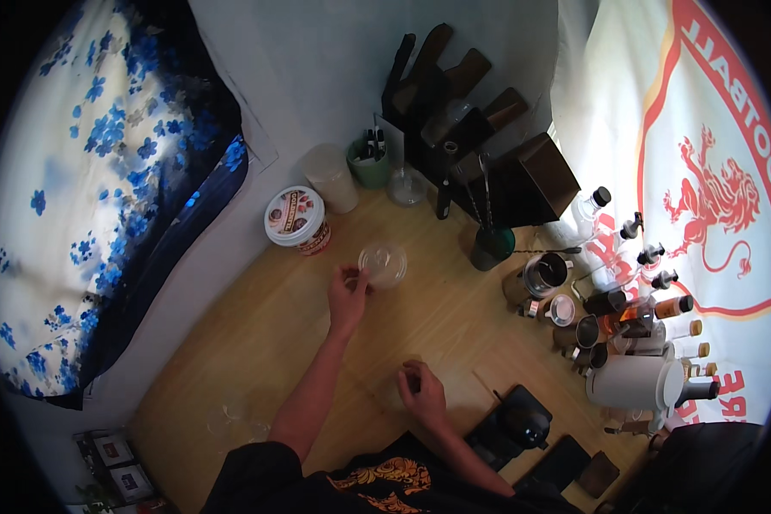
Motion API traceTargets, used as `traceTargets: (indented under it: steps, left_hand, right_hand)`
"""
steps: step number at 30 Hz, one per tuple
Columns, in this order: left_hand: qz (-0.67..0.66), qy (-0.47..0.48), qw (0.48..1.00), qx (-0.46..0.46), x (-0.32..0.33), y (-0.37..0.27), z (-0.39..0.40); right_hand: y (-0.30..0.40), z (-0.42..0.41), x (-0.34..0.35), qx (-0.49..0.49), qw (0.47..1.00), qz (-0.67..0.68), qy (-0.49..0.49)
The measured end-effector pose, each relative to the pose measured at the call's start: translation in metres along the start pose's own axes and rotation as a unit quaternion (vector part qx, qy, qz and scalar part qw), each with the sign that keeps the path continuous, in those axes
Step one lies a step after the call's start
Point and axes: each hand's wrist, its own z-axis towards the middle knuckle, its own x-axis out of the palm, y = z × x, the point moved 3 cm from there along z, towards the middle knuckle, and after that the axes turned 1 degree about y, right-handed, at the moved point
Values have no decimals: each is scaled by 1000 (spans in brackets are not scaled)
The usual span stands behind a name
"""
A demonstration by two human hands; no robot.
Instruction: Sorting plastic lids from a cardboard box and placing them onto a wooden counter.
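A clear round plastic container (383,265) stands on the wooden table. My left hand (349,287) touches or pinches its left edge; fingers hide the exact contact. Lower and to the right, my right hand (422,392) hovers over or rests on the table, fingers curled, with nothing visible in it. Up and left of the container is a lidded tub (297,220) with a printed lid. Behind it stands a whitish cylindrical container (331,178). A green cup (368,164) holds markers. Several thin, clear round pieces (231,427) lie near my left forearm.
On the right are a dark green cup with long spoons (492,248), a metal pitcher (545,273), pump bottles (665,280) and a white kettle (633,382). A black device (522,425) and a dark flat object (556,464) lie near my right forearm. A brown box (540,180) stands behind.
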Motion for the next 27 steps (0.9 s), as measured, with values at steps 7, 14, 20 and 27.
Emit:
traceTargets:
  steps: [7,14,20,27]
  left_hand:
    - [59,-34,998,18,48,-3,103]
    - [74,-62,994,49,89,4,157]
    - [149,-126,976,101,92,26,191]
    - [169,-123,974,86,98,21,189]
  right_hand:
    - [6,1,-2,-7,1000,-16,-8]
    - [3,0,-5,15,999,-28,-4]
    - [9,3,-2,29,999,-17,11]
    - [7,0,-2,36,999,-19,14]
